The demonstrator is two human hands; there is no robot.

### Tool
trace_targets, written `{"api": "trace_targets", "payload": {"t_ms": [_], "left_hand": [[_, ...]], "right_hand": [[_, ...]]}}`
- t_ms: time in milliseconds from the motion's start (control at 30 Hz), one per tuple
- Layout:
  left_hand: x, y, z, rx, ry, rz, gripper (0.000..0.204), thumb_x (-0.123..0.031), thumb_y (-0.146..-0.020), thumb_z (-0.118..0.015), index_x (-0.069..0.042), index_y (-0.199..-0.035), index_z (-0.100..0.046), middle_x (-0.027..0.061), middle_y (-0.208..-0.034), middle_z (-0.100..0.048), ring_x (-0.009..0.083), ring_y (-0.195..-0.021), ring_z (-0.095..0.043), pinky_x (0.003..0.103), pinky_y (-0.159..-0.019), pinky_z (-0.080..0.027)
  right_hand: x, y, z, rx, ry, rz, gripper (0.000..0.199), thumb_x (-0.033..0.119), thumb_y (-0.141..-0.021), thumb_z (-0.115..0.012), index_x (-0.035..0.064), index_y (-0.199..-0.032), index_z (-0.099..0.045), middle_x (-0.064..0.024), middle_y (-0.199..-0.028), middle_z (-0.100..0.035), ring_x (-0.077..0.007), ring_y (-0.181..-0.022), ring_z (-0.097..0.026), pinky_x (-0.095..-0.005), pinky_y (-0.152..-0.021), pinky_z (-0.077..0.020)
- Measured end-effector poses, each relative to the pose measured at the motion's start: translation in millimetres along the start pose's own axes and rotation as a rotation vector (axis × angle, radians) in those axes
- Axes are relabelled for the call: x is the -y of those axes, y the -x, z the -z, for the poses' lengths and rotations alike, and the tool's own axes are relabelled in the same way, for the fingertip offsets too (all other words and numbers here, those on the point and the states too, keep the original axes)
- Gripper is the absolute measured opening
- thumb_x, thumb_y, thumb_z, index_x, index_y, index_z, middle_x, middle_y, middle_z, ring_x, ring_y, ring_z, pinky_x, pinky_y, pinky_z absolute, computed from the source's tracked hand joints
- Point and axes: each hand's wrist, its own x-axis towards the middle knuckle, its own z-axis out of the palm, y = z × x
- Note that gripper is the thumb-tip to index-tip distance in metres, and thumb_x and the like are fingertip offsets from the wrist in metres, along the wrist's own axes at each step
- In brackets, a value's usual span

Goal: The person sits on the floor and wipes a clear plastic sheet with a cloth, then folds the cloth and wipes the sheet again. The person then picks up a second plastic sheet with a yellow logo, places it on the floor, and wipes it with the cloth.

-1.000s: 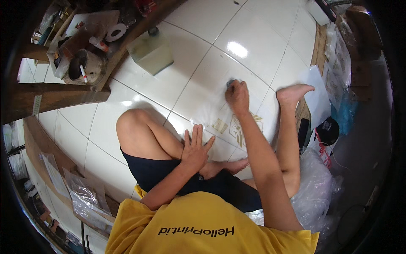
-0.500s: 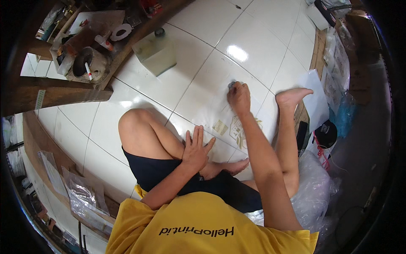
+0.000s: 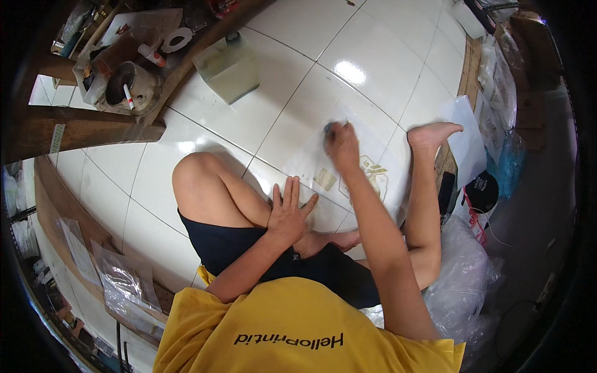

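And the right hand [image 3: 342, 148] slides left over the clear sheet [image 3: 313, 156], pinching a small bluish lump [image 3: 328, 127], apparently working another patch! The left hand [image 3: 287, 219] stays flat, spread wide.

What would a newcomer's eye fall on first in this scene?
Probably the bright yellow shirt across the bottom. Near the middle, the right hand grips a small bluish-grey item over a gold-printed translucent sheet, while the left hand is spread nearer the body. At upper left, a see-through container stands on white tiles.

black cap [image 3: 482, 191], clear plastic heap [image 3: 457, 280], white ring-shaped roll [image 3: 168, 46], blue plastic [image 3: 510, 168]
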Motion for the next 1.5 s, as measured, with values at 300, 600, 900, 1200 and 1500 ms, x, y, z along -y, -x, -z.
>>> {"api": "trace_targets", "payload": {"t_ms": [300,600,900,1200,1500], "left_hand": [[0,2,-6,-0.023,0.043,0.026,0.076,-0.044,-0.085,-0.07,-0.027,-0.154,-0.043,0.0333,-0.163,-0.013,0.0466,-0.154,-0.005,0.067,-0.119,-0.011],[1,0,2,0.068,0.108,0.037,0.065,-0.04,-0.087,-0.068,-0.023,-0.148,-0.053,0.0323,-0.164,-0.011,0.0455,-0.155,-0.004,0.066,-0.12,-0.009],[2,-1,3,-0.035,0.146,0.025,0.07,-0.043,-0.084,-0.071,-0.022,-0.148,-0.052,0.0344,-0.163,-0.01,0.046,-0.154,-0.006,0.065,-0.12,-0.01],[1,1,3,0.011,0.153,0.033,0.065,-0.04,-0.085,-0.069,-0.022,-0.145,-0.055,0.0338,-0.164,-0.009,0.0463,-0.154,-0.006,0.064,-0.121,-0.01],[-2,-2,4,0.104,0.035,0.058,0.071,-0.041,-0.085,-0.068,-0.025,-0.152,-0.048,0.0324,-0.164,-0.009,0.0443,-0.155,-0.003,0.064,-0.121,-0.009]], "right_hand": [[14,38,18,0.155,-0.139,0.048,0.016,0.006,-0.084,-0.066,0.0016,-0.098,-0.062,-0.0246,-0.097,-0.057,-0.0447,-0.09,-0.058,-0.0527,-0.079,-0.0488],[46,94,-2,0.225,-0.077,0.072,0.014,0.006,-0.087,-0.065,0.0028,-0.1,-0.065,-0.0228,-0.097,-0.058,-0.045,-0.088,-0.062,-0.0512,-0.075,-0.0522],[43,61,20,0.285,-0.188,0.122,0.013,0.006,-0.086,-0.066,0.0036,-0.099,-0.066,-0.0217,-0.099,-0.06,-0.043,-0.093,-0.062,-0.0496,-0.082,-0.0514],[41,96,8,0.363,0.052,0.242,0.011,0.008,-0.088,-0.064,0.0038,-0.098,-0.067,-0.0211,-0.1,-0.06,-0.0433,-0.089,-0.065,-0.051,-0.076,-0.0549],[53,89,14,0.37,0.014,0.124,0.017,0.011,-0.089,-0.057,0.0042,-0.103,-0.066,-0.0229,-0.101,-0.059,-0.0411,-0.097,-0.062,-0.0502,-0.08,-0.0516]]}}
